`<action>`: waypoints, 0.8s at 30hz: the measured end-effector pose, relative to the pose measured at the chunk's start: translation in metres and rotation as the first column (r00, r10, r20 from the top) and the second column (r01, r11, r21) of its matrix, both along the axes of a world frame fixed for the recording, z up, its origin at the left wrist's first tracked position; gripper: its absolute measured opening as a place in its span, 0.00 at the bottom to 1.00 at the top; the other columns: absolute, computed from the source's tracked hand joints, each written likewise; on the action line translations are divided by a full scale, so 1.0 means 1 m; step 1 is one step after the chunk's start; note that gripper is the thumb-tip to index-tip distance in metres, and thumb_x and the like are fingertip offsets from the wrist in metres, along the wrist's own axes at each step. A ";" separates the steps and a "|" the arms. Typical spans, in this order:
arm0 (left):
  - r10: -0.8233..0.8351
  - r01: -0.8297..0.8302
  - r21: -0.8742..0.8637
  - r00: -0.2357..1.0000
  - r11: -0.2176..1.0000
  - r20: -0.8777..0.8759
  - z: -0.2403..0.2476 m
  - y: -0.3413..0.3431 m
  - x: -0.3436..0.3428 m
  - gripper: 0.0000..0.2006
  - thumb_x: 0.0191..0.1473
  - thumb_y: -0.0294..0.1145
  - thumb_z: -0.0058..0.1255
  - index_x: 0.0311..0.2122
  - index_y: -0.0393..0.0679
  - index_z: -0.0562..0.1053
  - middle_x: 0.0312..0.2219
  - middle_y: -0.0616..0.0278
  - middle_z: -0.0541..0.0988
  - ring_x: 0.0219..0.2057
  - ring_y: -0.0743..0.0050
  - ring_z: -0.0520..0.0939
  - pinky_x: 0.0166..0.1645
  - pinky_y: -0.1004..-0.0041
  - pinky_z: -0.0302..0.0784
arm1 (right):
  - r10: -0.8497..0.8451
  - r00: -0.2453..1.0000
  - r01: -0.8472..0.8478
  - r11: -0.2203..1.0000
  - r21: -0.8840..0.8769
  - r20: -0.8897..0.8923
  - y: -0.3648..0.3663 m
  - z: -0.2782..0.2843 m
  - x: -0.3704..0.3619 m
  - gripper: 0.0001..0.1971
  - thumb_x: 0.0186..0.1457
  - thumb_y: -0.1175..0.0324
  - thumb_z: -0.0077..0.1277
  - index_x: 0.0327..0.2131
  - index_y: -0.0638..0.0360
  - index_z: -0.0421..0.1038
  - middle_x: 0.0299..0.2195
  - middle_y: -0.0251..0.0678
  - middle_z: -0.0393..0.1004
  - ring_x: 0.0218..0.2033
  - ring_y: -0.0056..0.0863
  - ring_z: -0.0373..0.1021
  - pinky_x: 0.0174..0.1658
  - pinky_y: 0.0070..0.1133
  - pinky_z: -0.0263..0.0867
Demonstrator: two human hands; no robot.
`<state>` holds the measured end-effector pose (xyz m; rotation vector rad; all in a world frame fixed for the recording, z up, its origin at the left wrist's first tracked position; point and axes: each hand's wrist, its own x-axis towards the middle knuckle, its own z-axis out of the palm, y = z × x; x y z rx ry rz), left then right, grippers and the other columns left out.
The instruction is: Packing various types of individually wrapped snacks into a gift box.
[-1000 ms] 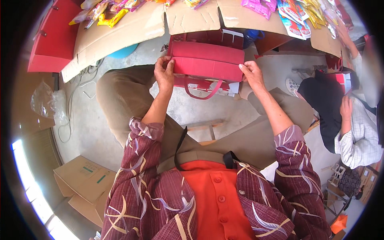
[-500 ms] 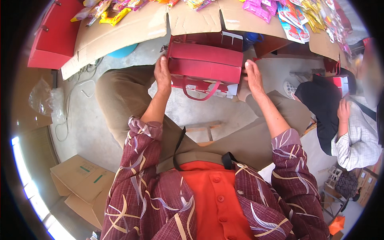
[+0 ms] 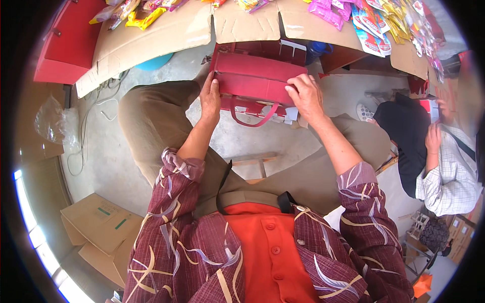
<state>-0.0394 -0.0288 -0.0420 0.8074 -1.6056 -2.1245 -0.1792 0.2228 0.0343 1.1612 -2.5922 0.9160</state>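
A red cardboard gift box with a looped red carrying handle is in front of me, above my spread knees and below the table's cardboard edge. Its two top flaps lie nearly together, with a seam between them. My left hand grips the box's left side, thumb on the near face and fingers partly hidden. At the right end, my right hand has its bent fingers on the flap and its edge. White and red printed paper shows beneath the handle.
Small colourful snack packets lie on the cardboard-covered table. Another red box stands at the far left. Brown cartons sit on the floor at left. A co-worker in a checked sleeve sits at right, beside a red-and-white box.
My right hand has moved left from beside the box onto its right end, its fingers now bent over the flap. My left thumb has come onto the near face.
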 end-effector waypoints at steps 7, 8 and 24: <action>0.048 -0.069 0.191 0.993 0.979 0.110 0.009 0.006 -0.002 0.21 0.69 0.38 0.36 0.65 0.49 0.62 0.54 0.62 0.71 0.53 0.69 0.72 0.50 0.57 0.76 | 0.013 1.000 -0.016 0.991 0.131 0.025 -0.012 0.000 0.003 0.08 0.54 0.64 0.58 0.30 0.57 0.73 0.31 0.36 0.72 0.37 0.40 0.69 0.42 0.35 0.65; 0.046 -0.071 0.205 0.991 0.976 0.125 0.012 0.007 -0.002 0.21 0.69 0.37 0.34 0.65 0.49 0.62 0.56 0.62 0.70 0.55 0.68 0.71 0.51 0.55 0.76 | 0.024 0.999 -0.029 0.991 0.131 0.034 -0.013 0.000 0.002 0.08 0.54 0.64 0.58 0.29 0.57 0.73 0.30 0.36 0.72 0.36 0.40 0.69 0.42 0.35 0.65; 0.018 -0.055 0.296 0.992 0.954 0.126 0.017 0.007 -0.007 0.23 0.69 0.38 0.35 0.67 0.51 0.59 0.59 0.60 0.67 0.54 0.64 0.72 0.55 0.52 0.72 | 0.076 0.990 -0.091 0.988 0.123 0.122 -0.023 -0.001 -0.002 0.10 0.50 0.63 0.61 0.28 0.56 0.71 0.26 0.35 0.72 0.34 0.39 0.68 0.40 0.35 0.64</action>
